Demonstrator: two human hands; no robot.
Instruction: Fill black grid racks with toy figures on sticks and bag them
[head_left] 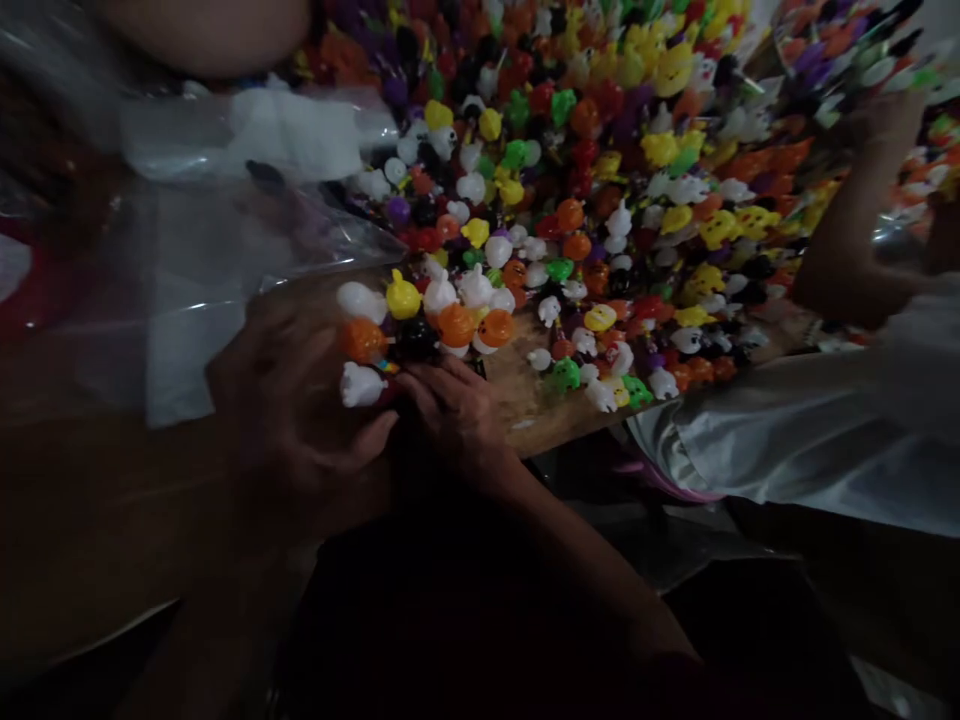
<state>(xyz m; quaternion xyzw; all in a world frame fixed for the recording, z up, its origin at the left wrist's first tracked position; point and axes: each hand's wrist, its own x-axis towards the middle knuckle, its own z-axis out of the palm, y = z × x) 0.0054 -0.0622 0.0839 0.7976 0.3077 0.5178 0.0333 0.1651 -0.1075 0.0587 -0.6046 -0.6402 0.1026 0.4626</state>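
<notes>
Cluster of small figures [454, 324] on near table [525, 385], left of larger heap [576, 246]. Left hand [289, 400] blurred, spread wide at its left side. Right hand [461, 408], fingers bent, at near side; grip unclear.

The location is a workshop, probably a packing or assembly area; dim light and blur limit the view. The following features indicate this type of place. A plain wooden table [525, 385] forms the work surface. Small plastic toys [577, 215] cover much of it in bulk, with the same shapes and colours repeated many times. Clear plastic bags [217, 245] lie at the left. A second person's arm [855, 235] is beside the toys at the right.
</notes>
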